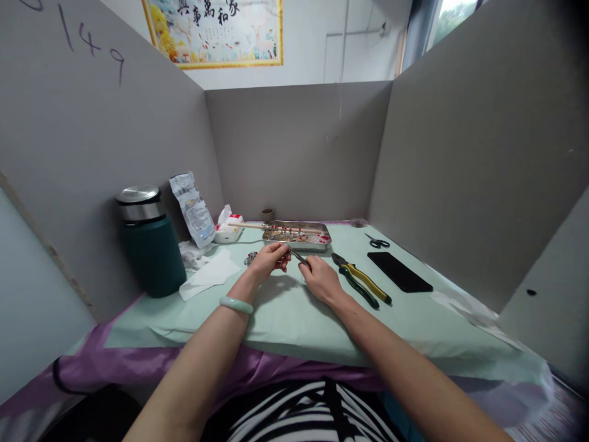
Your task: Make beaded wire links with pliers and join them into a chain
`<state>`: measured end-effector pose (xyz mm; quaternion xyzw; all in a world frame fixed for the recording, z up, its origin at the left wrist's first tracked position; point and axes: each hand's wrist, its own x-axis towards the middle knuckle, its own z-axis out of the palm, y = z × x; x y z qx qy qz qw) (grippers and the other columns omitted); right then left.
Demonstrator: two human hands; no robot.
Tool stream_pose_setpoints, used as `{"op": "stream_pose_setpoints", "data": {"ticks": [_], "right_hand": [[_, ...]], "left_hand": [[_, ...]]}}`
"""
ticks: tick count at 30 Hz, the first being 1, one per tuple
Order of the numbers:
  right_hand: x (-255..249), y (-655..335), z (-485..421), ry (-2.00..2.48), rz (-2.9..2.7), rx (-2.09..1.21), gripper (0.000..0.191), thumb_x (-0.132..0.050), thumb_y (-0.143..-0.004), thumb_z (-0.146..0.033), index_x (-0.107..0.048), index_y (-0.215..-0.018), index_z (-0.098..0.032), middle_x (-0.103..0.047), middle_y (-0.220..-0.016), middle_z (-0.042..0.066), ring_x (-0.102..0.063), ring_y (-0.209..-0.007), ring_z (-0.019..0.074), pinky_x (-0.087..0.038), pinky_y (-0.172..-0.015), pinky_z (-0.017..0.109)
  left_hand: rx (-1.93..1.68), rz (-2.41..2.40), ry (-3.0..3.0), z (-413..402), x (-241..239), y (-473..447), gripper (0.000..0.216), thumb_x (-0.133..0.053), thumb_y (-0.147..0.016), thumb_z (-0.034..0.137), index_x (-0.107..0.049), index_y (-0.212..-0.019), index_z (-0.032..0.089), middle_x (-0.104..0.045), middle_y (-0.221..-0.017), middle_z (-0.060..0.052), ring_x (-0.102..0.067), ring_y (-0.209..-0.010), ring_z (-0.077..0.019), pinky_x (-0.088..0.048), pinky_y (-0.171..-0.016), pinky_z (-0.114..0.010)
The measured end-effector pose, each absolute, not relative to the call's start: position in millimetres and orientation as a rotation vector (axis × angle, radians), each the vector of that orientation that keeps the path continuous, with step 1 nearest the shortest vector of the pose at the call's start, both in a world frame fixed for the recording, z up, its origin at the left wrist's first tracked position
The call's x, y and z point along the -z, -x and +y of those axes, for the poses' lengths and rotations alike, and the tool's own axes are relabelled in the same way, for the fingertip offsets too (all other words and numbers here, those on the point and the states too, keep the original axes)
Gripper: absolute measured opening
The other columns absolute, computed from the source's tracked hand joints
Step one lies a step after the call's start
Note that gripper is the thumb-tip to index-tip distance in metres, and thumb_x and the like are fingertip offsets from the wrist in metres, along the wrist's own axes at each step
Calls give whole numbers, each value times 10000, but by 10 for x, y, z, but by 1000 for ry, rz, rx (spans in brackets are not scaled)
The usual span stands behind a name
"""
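Observation:
My left hand (272, 258), with a pale green bangle (236, 304) on its wrist, is closed in a pinch. What it pinches is too small to make out. My right hand (322, 279) grips a slim metal tool (299, 257), whose tip reaches to the left fingertips. Whether it is pliers or tweezers is hidden by the hand. Beside the left hand lies a small beaded cluster (251, 258). Just behind both hands, a metal tray (309, 247) holds many small red, gold and clear beads, with a thin stick (246, 226) across its left end.
Right of my hands lie large yellow-green pliers (361, 281), a black phone-like slab (399, 271) and scissors (378, 243). At left stand a green flask (151, 252), a pouch (193, 210), a tissue pack (229, 229) and white paper (209, 276). Grey partitions (299, 147) enclose the table.

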<state>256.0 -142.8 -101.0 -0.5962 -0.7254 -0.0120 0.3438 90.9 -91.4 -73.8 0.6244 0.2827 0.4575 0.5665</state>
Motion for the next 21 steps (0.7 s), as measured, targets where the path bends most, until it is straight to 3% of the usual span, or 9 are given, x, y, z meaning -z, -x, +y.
{"op": "stream_pose_setpoints", "data": {"ticks": [15, 21], "right_hand": [[1005, -2528, -1454, 1735, -1945, 135, 273, -379, -939, -332, -604, -933, -177, -680, -901, 95, -614, -786, 219, -293, -606, 292], [990, -2473, -1462, 1787, -1898, 93, 299, -354, -944, -339, -603, -949, -172, -695, -901, 104, -628, -766, 226, -287, -596, 295]], "left_hand": [[-1143, 817, -1672, -872, 775, -940, 286, -647, -754, 412, -608, -685, 138, -620, -603, -26, -484, -407, -67, -408, -422, -204], [-1145, 732, -1514, -882, 781, -955, 325, -701, -708, 430, -608, -740, 120, -656, -702, -46, -567, -488, -94, -500, -525, -258]]}}
